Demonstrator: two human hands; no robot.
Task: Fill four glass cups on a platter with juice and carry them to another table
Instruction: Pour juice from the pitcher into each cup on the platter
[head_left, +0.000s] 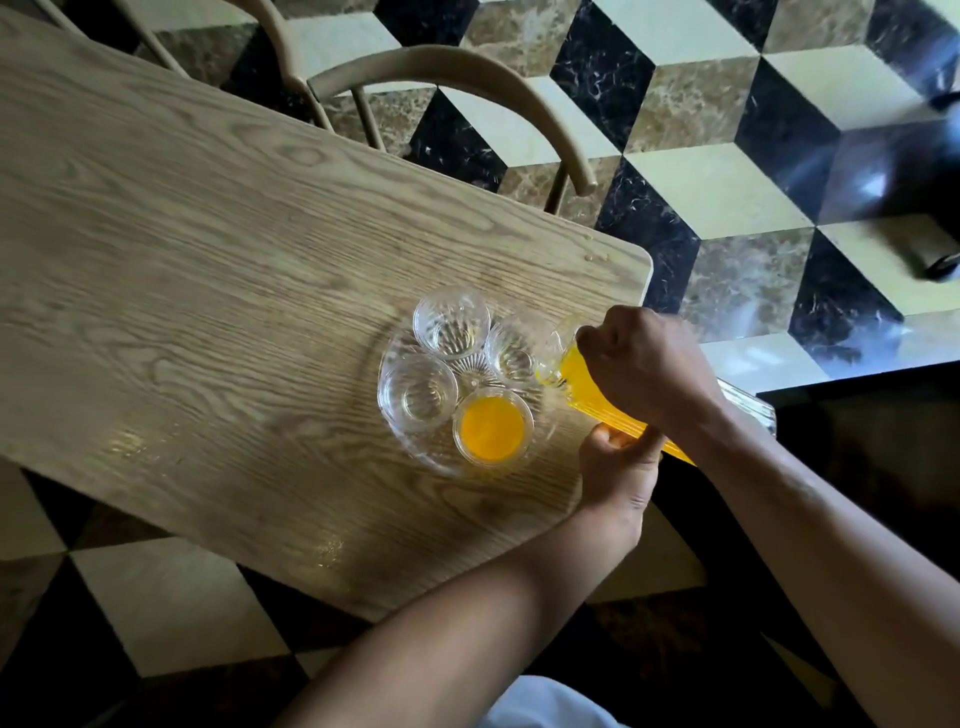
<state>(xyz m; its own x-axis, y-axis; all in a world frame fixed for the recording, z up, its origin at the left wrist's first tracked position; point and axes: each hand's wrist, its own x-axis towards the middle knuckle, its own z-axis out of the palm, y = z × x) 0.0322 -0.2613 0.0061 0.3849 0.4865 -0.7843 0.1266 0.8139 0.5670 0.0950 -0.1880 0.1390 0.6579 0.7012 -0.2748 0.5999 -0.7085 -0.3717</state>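
A clear glass platter (402, 447) sits near the right end of the wooden table (208, 260). On it stand several glass cups: the near one (492, 426) holds orange juice, while the left cup (418, 393), the far cup (451, 320) and the right cup (511, 345) look empty. A ribbed glass jug of orange juice (597, 402) is tilted, its spout over the right cup. My right hand (644, 364) grips the jug from above. My left hand (621, 467) holds it from below.
Two curved-back wooden chairs (452, 73) stand at the table's far side. The floor is a cube-patterned marble tile (701, 171). A dark object (914, 171) lies on the floor at the far right. The table's rounded corner (641, 260) is just beyond the platter.
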